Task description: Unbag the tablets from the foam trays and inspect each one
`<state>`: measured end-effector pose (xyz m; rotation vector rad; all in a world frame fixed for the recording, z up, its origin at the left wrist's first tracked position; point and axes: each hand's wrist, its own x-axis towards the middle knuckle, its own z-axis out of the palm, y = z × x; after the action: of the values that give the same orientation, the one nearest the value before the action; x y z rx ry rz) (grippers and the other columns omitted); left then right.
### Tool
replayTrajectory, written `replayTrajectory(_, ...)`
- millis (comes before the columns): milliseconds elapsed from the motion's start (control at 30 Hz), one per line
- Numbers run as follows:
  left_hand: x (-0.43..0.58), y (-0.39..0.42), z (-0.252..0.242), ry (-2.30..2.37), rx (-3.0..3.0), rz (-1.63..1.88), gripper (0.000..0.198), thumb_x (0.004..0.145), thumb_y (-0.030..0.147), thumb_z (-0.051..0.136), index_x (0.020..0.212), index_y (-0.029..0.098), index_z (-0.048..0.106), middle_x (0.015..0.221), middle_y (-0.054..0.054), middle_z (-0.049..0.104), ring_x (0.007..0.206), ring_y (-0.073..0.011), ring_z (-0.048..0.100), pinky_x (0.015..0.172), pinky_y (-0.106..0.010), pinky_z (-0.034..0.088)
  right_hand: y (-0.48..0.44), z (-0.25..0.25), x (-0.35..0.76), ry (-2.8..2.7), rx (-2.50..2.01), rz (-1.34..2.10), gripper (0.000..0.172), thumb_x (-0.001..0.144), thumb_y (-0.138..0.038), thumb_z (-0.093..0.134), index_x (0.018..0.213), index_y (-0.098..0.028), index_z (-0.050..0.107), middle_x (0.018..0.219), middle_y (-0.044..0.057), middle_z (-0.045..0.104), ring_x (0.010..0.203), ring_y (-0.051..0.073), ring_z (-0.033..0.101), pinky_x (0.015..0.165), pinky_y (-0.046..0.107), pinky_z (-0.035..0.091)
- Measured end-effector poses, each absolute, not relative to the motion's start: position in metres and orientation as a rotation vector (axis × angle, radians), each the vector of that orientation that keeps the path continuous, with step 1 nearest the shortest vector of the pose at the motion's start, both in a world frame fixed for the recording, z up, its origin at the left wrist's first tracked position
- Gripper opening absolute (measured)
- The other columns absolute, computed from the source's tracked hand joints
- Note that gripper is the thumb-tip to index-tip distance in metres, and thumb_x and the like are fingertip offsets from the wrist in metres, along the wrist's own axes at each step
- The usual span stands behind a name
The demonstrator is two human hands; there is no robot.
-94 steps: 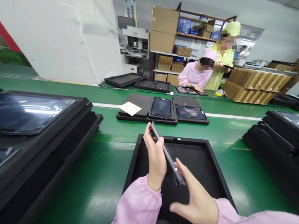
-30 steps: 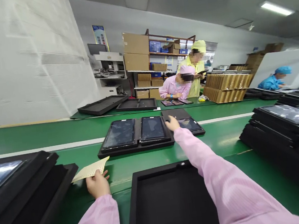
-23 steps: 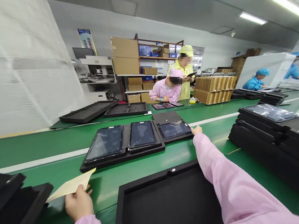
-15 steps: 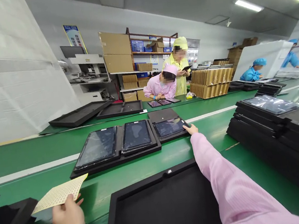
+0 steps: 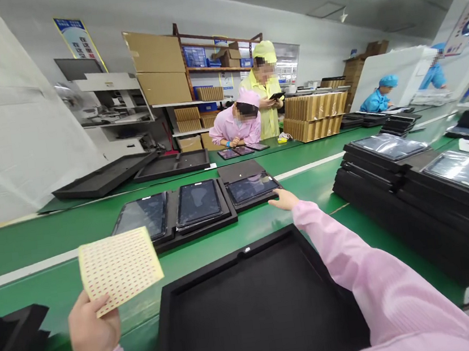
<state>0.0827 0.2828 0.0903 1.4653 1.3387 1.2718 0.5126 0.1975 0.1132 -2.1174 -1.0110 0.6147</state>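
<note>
My left hand [image 5: 95, 332] grips a yellow sheet of small stickers [image 5: 120, 266] at its lower left corner, the printed face turned toward me. Across the belt, my right hand [image 5: 285, 199] has its fingers stretched out, holding nothing visible, just beside the near right corner of a tablet screen [image 5: 253, 188]. That screen lies in a black foam tray, and a middle screen [image 5: 197, 203] and a left screen [image 5: 143, 214] rest in the trays beside it. The sheet hides part of the left one. Close to me is a large black tray [image 5: 255, 309] with a bare bottom.
Stacked black trays with screens [image 5: 389, 148] stand at the right. More black foam trays [image 5: 13, 345] are at the lower left. Beyond the green belt [image 5: 300, 190], co-workers in pink [image 5: 237, 124] and yellow [image 5: 269, 88] are near cardboard dividers [image 5: 317, 117].
My left hand has raised the sticker sheet and tilted its face toward me. My right hand has drawn back slightly from the right screen's corner. The camera view has shifted.
</note>
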Motion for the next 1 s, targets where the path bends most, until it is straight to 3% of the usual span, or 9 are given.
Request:
replayTrajectory(133,0.112,0.235,0.113,1.010,1.306,0.865,0.040,0.052,0.045,0.061,0.088,0.028,0.068,0.092,-0.004,0.077,0.108,-0.0365,0.066,0.087,-0.045,0.057,0.135,0.117,0.459,-1.108,-1.764,0.935,0.043,0.098,-0.041,0.060,0.135,-0.019,0.058,0.140,0.013,0.062,0.127,0.025,0.060,0.109,0.043,0.047)
replayTrajectory(200,0.133,0.209,0.116,0.884,1.440,0.600,0.039,0.055,0.048,0.066,0.087,0.025,0.070,0.100,-0.005,0.078,0.107,-0.0351,0.067,0.094,-0.043,0.055,0.106,0.113,0.427,-1.140,-1.582,1.155,0.053,0.096,-0.054,0.058,0.135,-0.018,0.059,0.130,0.014,0.069,0.115,0.023,0.069,0.103,0.040,0.052)
replayTrajectory(300,0.160,0.181,0.110,0.789,1.601,0.467,0.040,0.065,0.054,0.063,0.088,0.022,0.068,0.104,-0.006,0.078,0.103,-0.0304,0.068,0.095,-0.039,0.054,0.075,0.099,0.385,-1.166,-1.379,1.421,0.073,0.069,-0.068,0.078,0.119,-0.016,0.069,0.110,0.014,0.076,0.097,0.027,0.076,0.089,0.041,0.059)
replayTrajectory(367,0.171,0.174,0.100,0.736,1.650,0.414,0.042,0.070,0.058,0.059,0.091,0.022,0.066,0.104,-0.007,0.078,0.099,-0.0288,0.069,0.090,-0.039,0.056,0.068,0.087,0.367,-1.142,-1.335,1.468,0.074,0.058,-0.065,0.085,0.110,-0.015,0.072,0.102,0.014,0.078,0.088,0.026,0.077,0.083,0.039,0.060)
replayTrajectory(467,0.173,0.182,0.082,0.729,1.743,0.344,0.042,0.075,0.057,0.055,0.097,0.022,0.064,0.108,-0.009,0.077,0.098,-0.0280,0.070,0.090,-0.041,0.056,0.084,0.074,0.361,-1.083,-1.368,1.378,0.053,0.071,-0.055,0.080,0.104,-0.014,0.071,0.095,0.011,0.077,0.073,0.020,0.076,0.072,0.033,0.061)
replayTrajectory(600,0.161,0.212,0.064,1.069,2.002,0.557,0.042,0.087,0.049,0.042,0.112,0.021,0.062,0.123,-0.012,0.071,0.121,-0.0274,0.063,0.106,-0.044,0.048,0.145,0.083,0.380,-1.066,-1.443,1.232,0.027,0.090,-0.035,0.071,0.108,-0.016,0.066,0.092,0.005,0.073,0.066,0.013,0.071,0.064,0.027,0.059)
replayTrajectory(700,0.152,0.230,0.054,1.321,2.203,0.600,0.042,0.090,0.042,0.043,0.121,0.022,0.062,0.134,-0.011,0.065,0.135,-0.0277,0.052,0.115,-0.048,0.038,0.201,0.099,0.390,-1.090,-1.501,1.184,0.026,0.097,-0.033,0.064,0.115,-0.015,0.063,0.104,0.006,0.069,0.081,0.016,0.069,0.071,0.032,0.060)
replayTrajectory(800,0.148,0.237,0.048,1.389,2.229,0.529,0.039,0.085,0.037,0.052,0.119,0.023,0.066,0.137,-0.012,0.064,0.139,-0.0317,0.049,0.116,-0.053,0.036,0.253,0.111,0.383,-1.121,-1.565,1.121,0.030,0.098,-0.034,0.063,0.122,-0.016,0.061,0.118,0.008,0.066,0.097,0.021,0.068,0.082,0.040,0.060)
replayTrajectory(1000,0.150,0.234,0.053,1.432,2.275,0.263,0.048,0.091,0.036,0.044,0.133,0.023,0.060,0.150,-0.012,0.054,0.146,-0.0302,0.040,0.120,-0.055,0.027,0.310,0.118,0.378,-1.133,-1.845,0.805,0.033,0.098,-0.035,0.063,0.125,-0.017,0.060,0.124,0.009,0.064,0.103,0.023,0.067,0.086,0.043,0.059)
